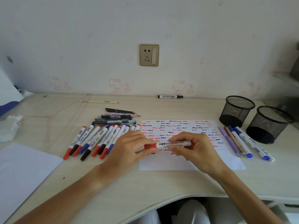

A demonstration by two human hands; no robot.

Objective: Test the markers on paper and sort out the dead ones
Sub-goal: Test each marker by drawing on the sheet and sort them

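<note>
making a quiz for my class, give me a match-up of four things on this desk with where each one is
Things:
1. red whiteboard marker
2. black marker
3. mesh cups
4. row of capped markers

Places:
A. left of the test paper
B. far edge of the desk, by the wall
C. held in both hands, over the paper
D. right back of the desk

Pairs: 1-C, 2-B, 3-D, 4-A
</note>
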